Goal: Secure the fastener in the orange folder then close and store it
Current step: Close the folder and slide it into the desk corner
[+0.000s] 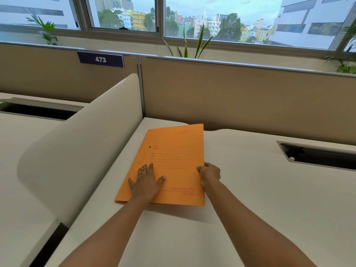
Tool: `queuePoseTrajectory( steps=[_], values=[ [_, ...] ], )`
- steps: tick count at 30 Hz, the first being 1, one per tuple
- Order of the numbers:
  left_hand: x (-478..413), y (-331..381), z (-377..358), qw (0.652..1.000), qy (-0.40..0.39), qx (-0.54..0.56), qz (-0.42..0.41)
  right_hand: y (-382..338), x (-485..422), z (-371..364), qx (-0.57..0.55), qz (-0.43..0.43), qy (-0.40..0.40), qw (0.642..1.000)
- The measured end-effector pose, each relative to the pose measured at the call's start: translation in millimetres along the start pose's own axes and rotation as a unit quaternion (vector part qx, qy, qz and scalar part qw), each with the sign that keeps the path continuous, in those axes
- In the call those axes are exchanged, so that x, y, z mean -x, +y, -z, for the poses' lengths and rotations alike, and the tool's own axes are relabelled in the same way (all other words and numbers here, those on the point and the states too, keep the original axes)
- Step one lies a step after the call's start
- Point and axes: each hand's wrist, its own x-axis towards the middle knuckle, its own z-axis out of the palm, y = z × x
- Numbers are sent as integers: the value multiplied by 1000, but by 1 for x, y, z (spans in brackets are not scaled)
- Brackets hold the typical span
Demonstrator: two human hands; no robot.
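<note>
Desk, cream laminate worktop (250, 189), carries flat orange card folder (173, 151) w/ cover shut, near curved cream divider panel (86, 141). Left hand (145, 183) lies splayed flat on cover, gripping nothing, prob. pinning it down. Right hand (209, 173) pinches folder's right edge, prob. to square or lift for storing.

White "473" on dark nameplate (100, 59) atop the partition, red print on orange folder (173, 160) too blurred to read
</note>
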Motion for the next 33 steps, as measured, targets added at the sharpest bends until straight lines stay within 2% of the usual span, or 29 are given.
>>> queuePoseTrajectory(
  steps=[8, 13, 17, 20, 21, 23, 25, 26, 29, 33],
  values=[
    [-21, -28, -3, 998, -29, -47, 16, 9, -14, -35, 116, 34, -2, 993],
    [-27, -37, -9, 995, -36, -90, 27, 12, -12, -33, 258, 127, -19, 958],
    [-31, -40, -11, 994, -34, -97, 26, 21, 1, -29, 361, 243, -50, 899],
    [-34, -45, -10, 995, -32, -93, 28, 33, 13, -29, 441, 291, -145, 837],
    [-35, -47, -10, 995, -29, -92, 29, 37, 19, -28, 469, 298, -187, 810],
    [-37, -50, -9, 995, -23, -94, 30, 46, 28, -27, 540, 332, -256, 730],
    [-38, -52, -9, 995, -17, -93, 30, 54, 34, -27, 598, 363, -283, 656],
    [-38, -53, -9, 995, -14, -93, 30, 58, 36, -27, 609, 371, -286, 640],
    [-40, -55, -9, 995, -3, -96, 28, 67, 35, -30, 611, 382, -284, 633],
    [-42, -58, -8, 995, 4, -95, 28, 74, 33, -35, 589, 391, -269, 654]
  ],
)
